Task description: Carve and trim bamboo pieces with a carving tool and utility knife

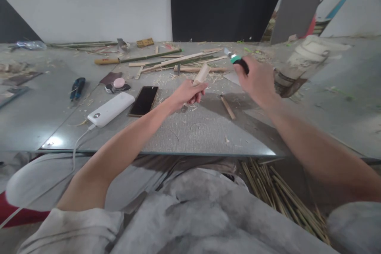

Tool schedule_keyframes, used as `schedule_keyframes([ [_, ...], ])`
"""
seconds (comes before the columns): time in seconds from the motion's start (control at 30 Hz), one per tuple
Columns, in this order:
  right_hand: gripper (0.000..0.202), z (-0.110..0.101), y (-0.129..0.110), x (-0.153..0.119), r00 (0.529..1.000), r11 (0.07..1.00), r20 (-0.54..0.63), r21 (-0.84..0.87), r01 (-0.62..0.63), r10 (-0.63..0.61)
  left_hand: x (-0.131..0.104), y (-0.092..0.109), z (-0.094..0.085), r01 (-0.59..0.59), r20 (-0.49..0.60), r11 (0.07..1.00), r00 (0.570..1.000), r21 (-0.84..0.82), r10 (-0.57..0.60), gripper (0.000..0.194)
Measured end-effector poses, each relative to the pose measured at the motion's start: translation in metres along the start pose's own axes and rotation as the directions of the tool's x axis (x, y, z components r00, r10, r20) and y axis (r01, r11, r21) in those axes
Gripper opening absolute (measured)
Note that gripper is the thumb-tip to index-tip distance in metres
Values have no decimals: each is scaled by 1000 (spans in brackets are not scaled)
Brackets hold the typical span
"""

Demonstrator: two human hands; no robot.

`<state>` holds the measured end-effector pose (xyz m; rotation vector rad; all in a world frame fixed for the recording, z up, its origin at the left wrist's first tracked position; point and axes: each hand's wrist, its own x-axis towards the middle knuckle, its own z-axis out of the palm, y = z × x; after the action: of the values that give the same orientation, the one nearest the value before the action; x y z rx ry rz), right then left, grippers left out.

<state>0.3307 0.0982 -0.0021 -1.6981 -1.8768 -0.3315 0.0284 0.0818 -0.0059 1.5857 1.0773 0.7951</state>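
Note:
My left hand [190, 92] is closed around a short pale bamboo piece [202, 74], whose flat end points up and away from me. My right hand [258, 77] is raised above the table and grips a knife [237, 59] with a green and black handle. The short metal blade points to the upper left, apart from the bamboo piece. A pencil-like wooden stick [228, 107] lies on the table between and below my hands. Pale shavings are scattered around my left hand.
Bamboo strips [184, 61] and a wooden-handled tool [107, 61] lie behind my hands. To the left are a phone [144, 101], a white power bank [111, 109] with a cable, and blue-handled pliers [77, 88]. A dirty whitish container [303, 65] stands at right. Bamboo sticks [285, 198] lie below the table.

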Motion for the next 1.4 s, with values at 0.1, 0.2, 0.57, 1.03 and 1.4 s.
schedule_keyframes([
  [0.1, 67, 6, 22, 7, 998, 999, -56, 39, 14, -12, 4, -5, 0, -5, -9, 1000, 1000, -19, 5, 53],
  [0.2, 56, 11, 20, 4, 996, 993, -16, 84, 85, -84, 10, -10, -3, -8, -45, 1000, 999, -24, 7, 45],
  [0.57, 43, 18, -21, -18, 919, 925, 181, 219, 310, -351, 9, -7, -4, -15, -112, 1000, 994, 14, 17, 40],
  [1.03, 44, 18, -22, -21, 920, 922, 137, 184, 342, -368, 2, -1, 0, -18, -80, 999, 997, 41, 21, 44],
  [1.4, 52, -2, -28, -20, 967, 968, 86, 105, 230, -239, -8, 11, 5, -37, -72, 999, 997, -25, 35, 46],
])
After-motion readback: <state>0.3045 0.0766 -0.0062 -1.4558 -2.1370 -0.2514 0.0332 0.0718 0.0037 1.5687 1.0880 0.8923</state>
